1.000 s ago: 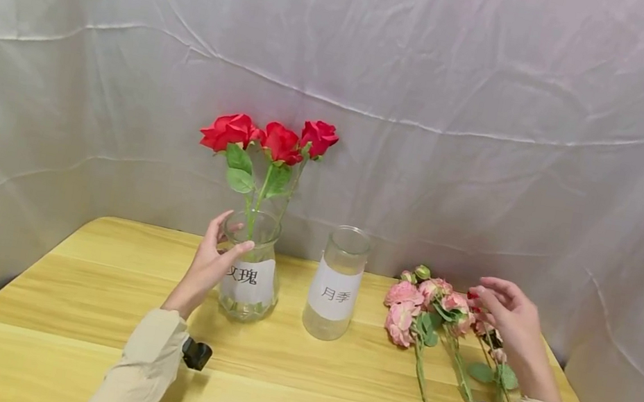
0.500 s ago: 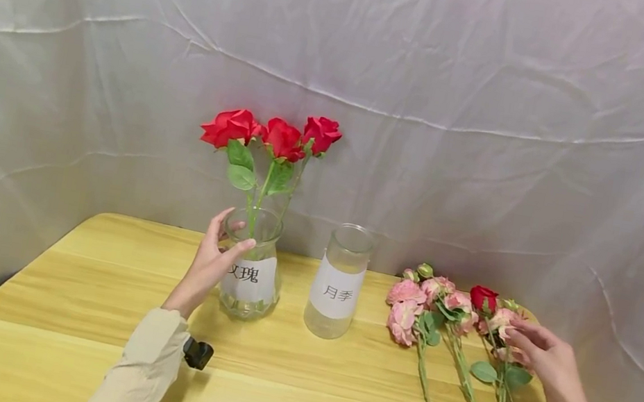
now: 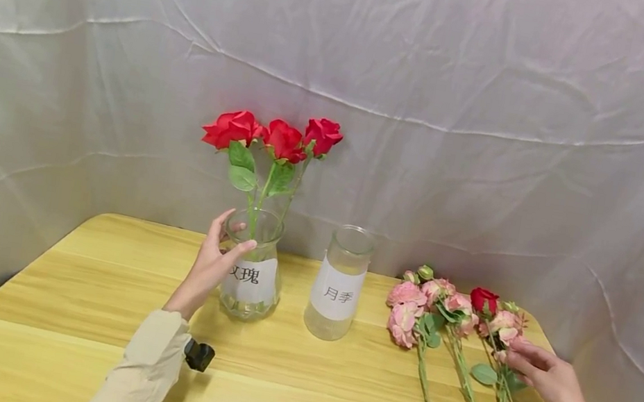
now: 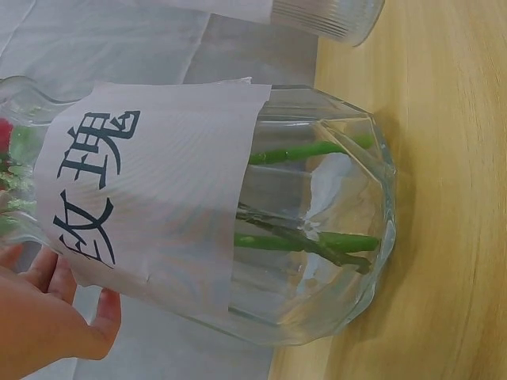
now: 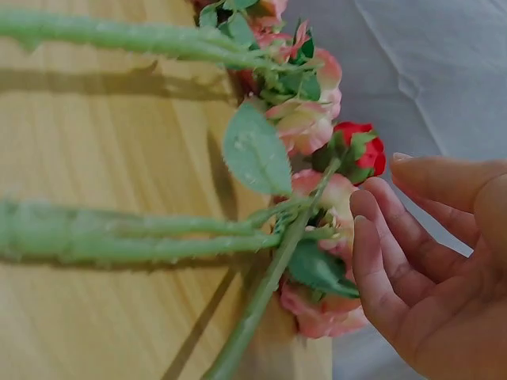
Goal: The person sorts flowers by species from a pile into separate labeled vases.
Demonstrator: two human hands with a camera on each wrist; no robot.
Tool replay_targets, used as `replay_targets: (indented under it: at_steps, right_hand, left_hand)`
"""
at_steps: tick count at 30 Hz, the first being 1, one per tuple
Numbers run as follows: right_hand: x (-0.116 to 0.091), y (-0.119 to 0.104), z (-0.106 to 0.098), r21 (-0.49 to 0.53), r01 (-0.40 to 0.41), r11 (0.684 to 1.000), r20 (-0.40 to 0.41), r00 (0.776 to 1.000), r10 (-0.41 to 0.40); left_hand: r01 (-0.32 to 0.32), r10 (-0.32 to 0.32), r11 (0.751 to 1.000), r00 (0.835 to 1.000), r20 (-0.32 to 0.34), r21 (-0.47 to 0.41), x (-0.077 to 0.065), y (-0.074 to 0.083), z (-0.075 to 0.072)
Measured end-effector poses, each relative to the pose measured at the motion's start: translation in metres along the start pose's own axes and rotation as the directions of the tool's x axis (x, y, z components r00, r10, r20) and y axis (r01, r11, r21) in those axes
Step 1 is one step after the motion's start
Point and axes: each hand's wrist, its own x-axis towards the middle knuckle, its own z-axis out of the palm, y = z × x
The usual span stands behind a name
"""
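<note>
At lower right, the right hand point(image 3: 552, 384), fingers parted, could drag pink flowers point(image 3: 506, 324) along with the red rose point(image 3: 483, 300) because their stems point(image 5: 264, 293) cross, while centre-left the left hand point(image 3: 209, 274) grips the glass vase point(image 3: 264, 255).

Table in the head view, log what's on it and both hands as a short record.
left vase: upright, three red roses inside
right vase: upright, labelled 月季
pink flowers: lying on the table, right of both vases
loose rose: red, among the pink flowers
left hand: holding left vase
right hand: at the pink flowers, nothing gripped
</note>
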Motion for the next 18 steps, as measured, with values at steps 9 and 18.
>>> replay_targets:
  at_steps: [9,18]
  right_hand:
    - [0.001,0.013,0.003,0.006,-0.011,1.0,0.046,0.999,0.01]
    - [0.0,0.014,0.006,-0.168,0.024,0.986,0.032,0.999,-0.019]
  left_hand:
    - [-0.01,0.01,1.0,1.0,0.0,0.0,0.001,-0.002,0.0]
    - [-0.014,0.014,1.0,1.0,0.002,-0.016,-0.001,0.0,0.001]
